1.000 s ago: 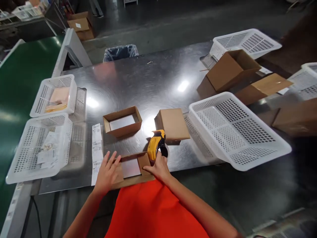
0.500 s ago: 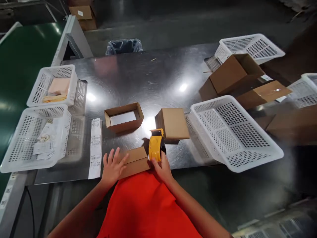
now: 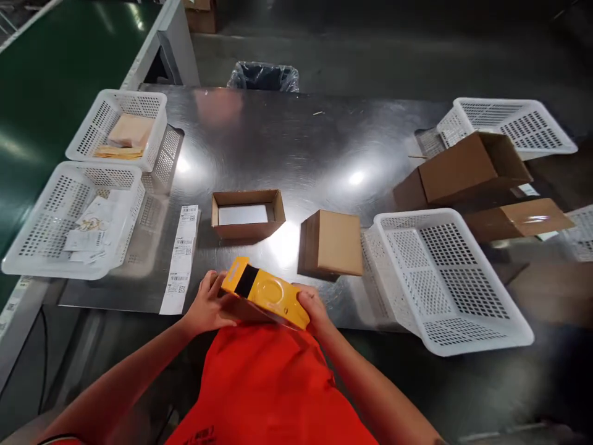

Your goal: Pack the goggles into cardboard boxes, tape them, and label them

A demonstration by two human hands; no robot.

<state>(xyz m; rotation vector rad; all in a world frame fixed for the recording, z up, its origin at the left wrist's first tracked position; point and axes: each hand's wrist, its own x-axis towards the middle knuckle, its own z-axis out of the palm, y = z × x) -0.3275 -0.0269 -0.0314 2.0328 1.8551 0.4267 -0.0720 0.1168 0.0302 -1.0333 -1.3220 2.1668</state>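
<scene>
My right hand [image 3: 315,308] is wrapped round a yellow tape dispenser [image 3: 269,293], which lies across the top of a small brown carton [image 3: 243,309] at the table's front edge. My left hand [image 3: 207,309] grips the left end of that carton, fingers on its far side and thumb towards me. The dispenser hides most of the carton. Beyond them stands an open brown box [image 3: 248,232] with a flat white item [image 3: 243,214] inside. A closed brown box [image 3: 339,243] sits to the right of it.
A strip of printed labels [image 3: 181,259] lies on the metal table [image 3: 296,148]. Two filled white baskets [image 3: 134,232] stand at left, beside a green conveyor [image 3: 41,80]. At right are a white basket [image 3: 482,352] and an open carton [image 3: 458,168].
My right hand has swung the tape dispenser from upright beside the carton to lying across it. My left hand has gone from spread fingers to gripping the carton's end. The camera view has turned.
</scene>
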